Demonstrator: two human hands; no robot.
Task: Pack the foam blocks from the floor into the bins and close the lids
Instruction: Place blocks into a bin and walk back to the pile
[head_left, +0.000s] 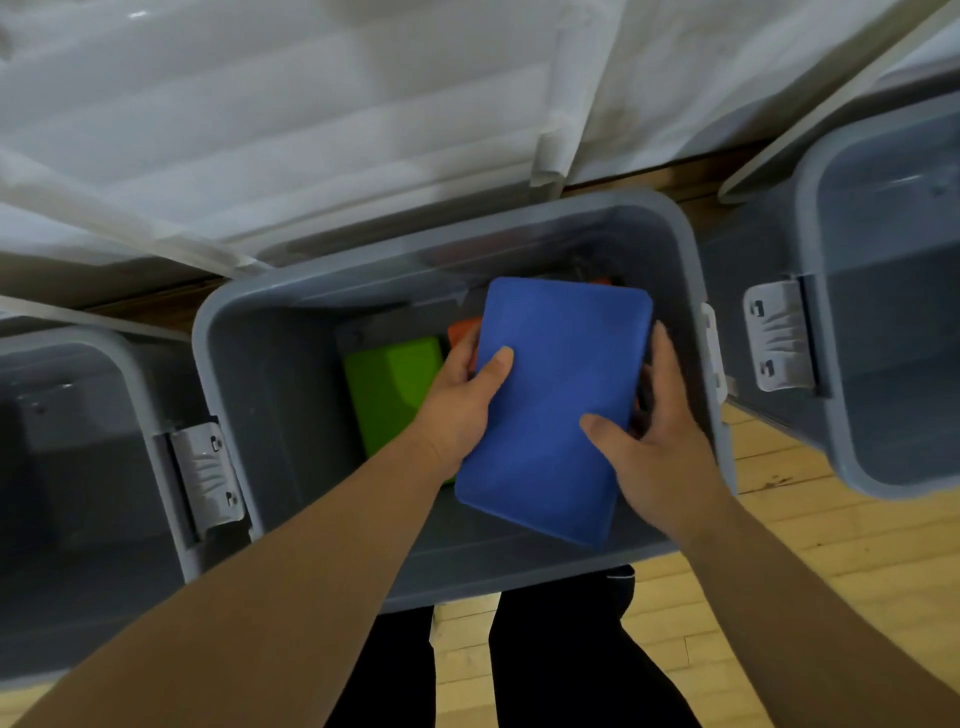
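Curling round a blue foam block (556, 395), the fingers (496, 364) of the left hand (457, 410) and right hand (660, 452) grip its long edges, thumbs on top. It hangs tilted over the open middle bin (234, 338), above a green block (389, 400) and an orange block (460, 328) inside. Open side bins (104, 441) flank it on the wood floor (789, 561).

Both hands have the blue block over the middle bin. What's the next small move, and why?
Probably lower the blue block down beside the green block, then release. The left hand and right hand grip it in the mouth of the open middle bin; the green block lies to the left, an orange block behind. The bin floor under it is hidden, so ease it in.
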